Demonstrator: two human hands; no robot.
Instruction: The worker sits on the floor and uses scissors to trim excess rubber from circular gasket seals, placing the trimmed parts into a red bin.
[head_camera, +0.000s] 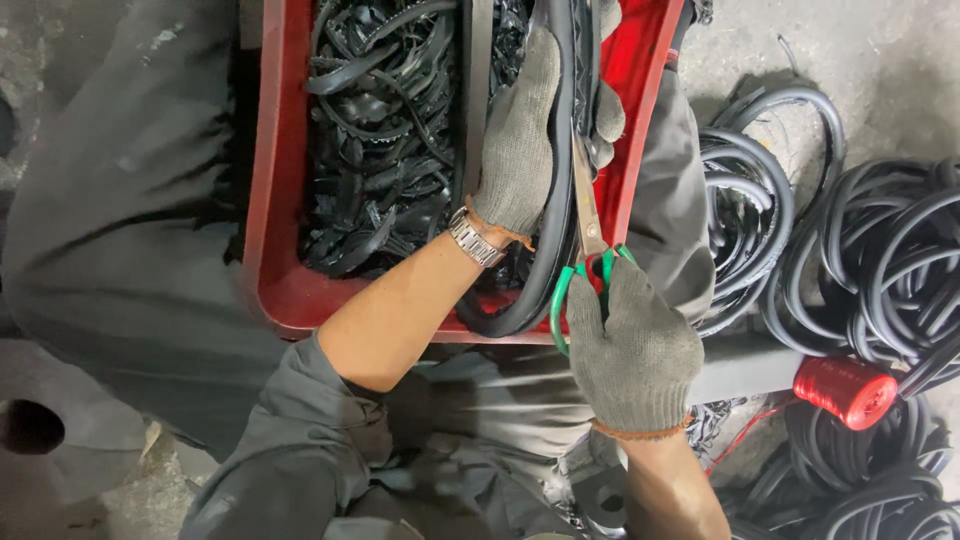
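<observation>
Head view. Left hand (515, 140), grey knit glove, wristwatch (475, 238) at the wrist: fingers curled around a black rubber strip (548, 240) over the red crate (275, 180). Right hand (632, 350), gloved: closed through the handles of green-handled scissors (588, 215), blades against the strip. Crate held black rubber offcuts (385, 130). Coiled black rubber rings (870, 250) and a red wire spool (845, 390) lay on the floor to the right.

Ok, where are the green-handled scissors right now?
In the head view, the scissors sit centre-right, gripped by the gloved right hand, blades pointing up along the black rubber strip that the left hand holds over the red crate.
</observation>
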